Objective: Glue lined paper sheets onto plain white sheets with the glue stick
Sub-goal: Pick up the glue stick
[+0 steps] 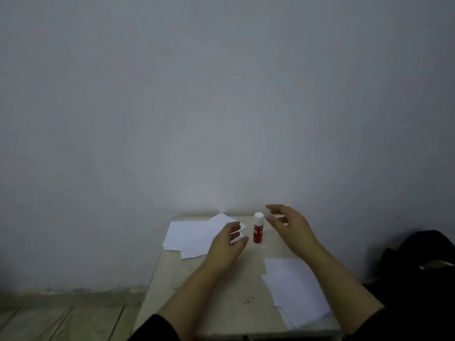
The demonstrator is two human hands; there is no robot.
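Head-worn camera looks forward and down at table [221, 291].

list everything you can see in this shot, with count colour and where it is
glue stick: one, red body with white cap on, standing upright near the far middle of the table, between the two hands
far paper pile: one loose pile, white, far left part of the table, partly under the left hand; sheet count and lines cannot be told
near paper pile: one pile, white, near right part of the table, partly under the right forearm
table: one, pale, against the wall
wall: grey, fills most of the view
floor: pale planks, lower left
dark object: one, black, right of the table, unclear what
left hand: open, empty, beside the glue stick
right hand: open, empty, just right of the glue stick
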